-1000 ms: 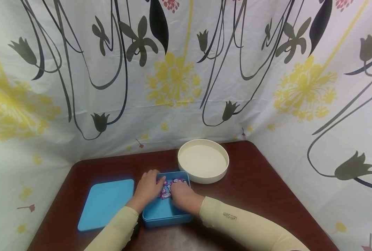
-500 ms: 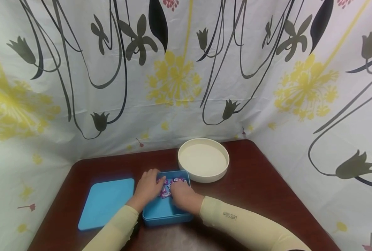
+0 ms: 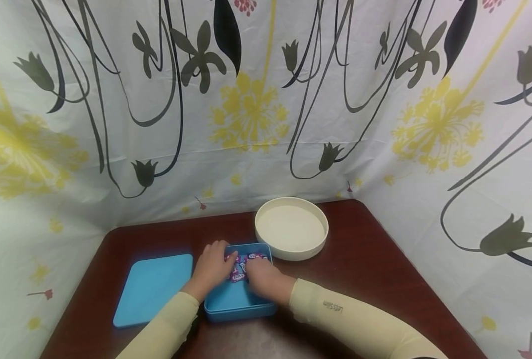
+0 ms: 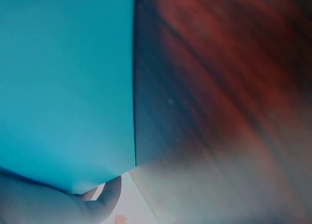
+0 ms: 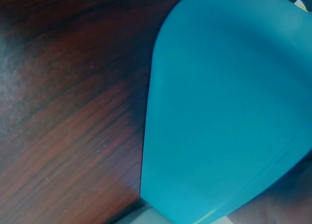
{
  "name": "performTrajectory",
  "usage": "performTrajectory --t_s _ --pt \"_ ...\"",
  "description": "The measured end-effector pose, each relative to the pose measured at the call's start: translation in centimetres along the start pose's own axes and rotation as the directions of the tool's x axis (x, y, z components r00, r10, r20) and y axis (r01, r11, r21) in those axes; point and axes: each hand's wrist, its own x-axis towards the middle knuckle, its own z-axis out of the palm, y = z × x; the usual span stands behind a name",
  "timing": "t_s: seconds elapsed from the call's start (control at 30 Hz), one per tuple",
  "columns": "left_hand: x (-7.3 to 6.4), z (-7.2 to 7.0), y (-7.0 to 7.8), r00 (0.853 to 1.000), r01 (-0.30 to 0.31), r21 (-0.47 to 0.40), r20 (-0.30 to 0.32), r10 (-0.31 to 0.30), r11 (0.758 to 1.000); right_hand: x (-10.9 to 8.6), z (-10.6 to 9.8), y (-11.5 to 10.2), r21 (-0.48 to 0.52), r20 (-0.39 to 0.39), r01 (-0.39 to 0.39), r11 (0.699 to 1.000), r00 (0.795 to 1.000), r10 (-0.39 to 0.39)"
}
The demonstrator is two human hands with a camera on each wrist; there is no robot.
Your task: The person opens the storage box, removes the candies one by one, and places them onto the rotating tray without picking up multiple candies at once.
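Note:
A rectangular blue box (image 3: 232,298) without its lid stands in front of the person, in the head view. Several small purple-and-pink wrapped packets (image 3: 237,274) with white lettering lie in its far half. The left hand (image 3: 212,265) grips the box's far left wall, thumb over the inside and fingers outside; its fingertips (image 4: 114,195) curl past the box's edge in the left wrist view. Inside the box, the right hand (image 3: 265,280) is lowered onto the packets at the right. Its fingertips are hidden, so I cannot tell whether they hold one. The right wrist view shows the box's outer wall (image 5: 219,112).
A flat blue lid (image 3: 153,290) lies on the dark red-brown wooden table (image 3: 369,269), left of the box. Behind the box to the right stands a round cream tray (image 3: 291,232) with a low rim. Flower-printed white cloth (image 3: 248,174) hangs around the table's back and sides.
Almost nothing differs. The right hand has shifted very slightly to the right over the packets; the left hand keeps its grip on the box.

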Motion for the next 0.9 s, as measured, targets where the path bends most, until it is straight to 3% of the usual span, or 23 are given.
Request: performTrajectory --t_s 0.47,0.67,0.9 --pt "0.1 0.0 0.2 1.0 -0.007 0.002 -0.006 0.007 1.0 0.1 -0.4 0.6 -0.03 -0.049 0.04 0.999 0.998 -0.041" --pt "0.1 0.1 0.1 1.0 -0.009 0.0 -0.004 0.009 1.0 0.5 -0.9 0.9 0.031 -0.056 0.04 0.999 0.998 -0.038" --pt "0.0 0.0 0.0 1.0 -0.016 0.013 -0.001 0.016 1.0 0.8 -1.6 1.6 0.075 -0.119 0.091 0.993 0.989 -0.082"
